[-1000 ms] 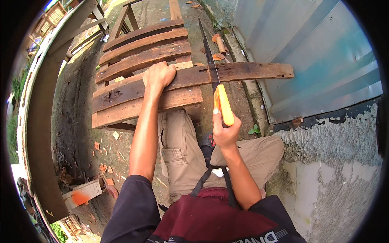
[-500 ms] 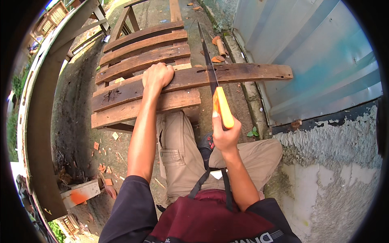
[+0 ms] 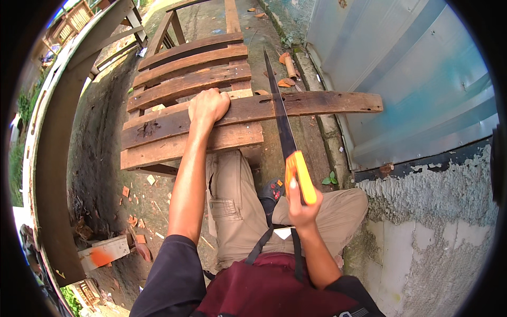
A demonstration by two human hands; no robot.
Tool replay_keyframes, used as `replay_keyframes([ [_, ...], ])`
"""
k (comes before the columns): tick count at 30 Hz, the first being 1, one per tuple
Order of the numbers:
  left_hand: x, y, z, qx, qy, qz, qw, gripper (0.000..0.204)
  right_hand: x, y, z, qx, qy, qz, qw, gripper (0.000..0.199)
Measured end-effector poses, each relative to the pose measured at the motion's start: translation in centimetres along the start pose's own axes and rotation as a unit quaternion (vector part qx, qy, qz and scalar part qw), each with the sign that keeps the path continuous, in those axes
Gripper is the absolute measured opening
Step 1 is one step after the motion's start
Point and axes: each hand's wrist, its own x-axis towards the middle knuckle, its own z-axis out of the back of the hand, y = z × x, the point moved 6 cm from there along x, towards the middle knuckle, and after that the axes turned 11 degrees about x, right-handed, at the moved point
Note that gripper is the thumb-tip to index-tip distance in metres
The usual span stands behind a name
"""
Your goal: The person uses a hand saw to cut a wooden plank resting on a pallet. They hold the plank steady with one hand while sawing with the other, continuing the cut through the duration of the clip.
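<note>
Low in the centre of the frame the right hand [image 3: 302,207] is closed around the orange handle of a handsaw [image 3: 289,145], whose dark blade runs up toward the top centre and crosses a weathered plank [image 3: 317,103] that juts to the right. The saw looks light and its blade thin enough to flex, so the moulded handle is the sound place to hold it, well back from the teeth. Just above and left of centre the left hand [image 3: 207,105] presses down with fingers curled over the plank's far edge, pinning it against the slats of a wooden pallet [image 3: 179,90]. The plank seems stiff, rough and dry, likely splintery, with old nail holes, and its unsupported right end may sag or chatter as the cut deepens. Below it lies damp, dark ground [image 3: 100,158] strewn with brick chips [image 3: 127,191]. Along the right side stands a corrugated metal sheet [image 3: 412,79] over a rough plastered wall [image 3: 433,222], and a curved timber beam [image 3: 58,174] sweeps up the left edge.
</note>
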Motion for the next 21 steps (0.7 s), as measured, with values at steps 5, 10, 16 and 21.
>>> replay_keyframes([
  [5,-0.5,0.6,0.0,0.011,0.02,0.019,1.0,0.053,2.8,0.6,-3.8,-0.059,0.011,0.094,0.994,0.018],
  [10,-0.2,0.1,0.2,0.0,-0.005,0.004,1.0,0.05,-10.4,-1.5,2.5,-0.139,0.059,0.124,0.981,0.007],
  [16,-0.1,-0.1,0.3,0.007,-0.018,0.007,1.0,0.049,-2.2,-2.3,0.7,-0.067,0.012,0.103,0.992,0.012],
  [21,-0.2,0.2,0.3,0.003,-0.006,0.002,1.0,0.051,5.3,-1.1,-4.2,-0.029,-0.017,0.097,0.995,0.028],
])
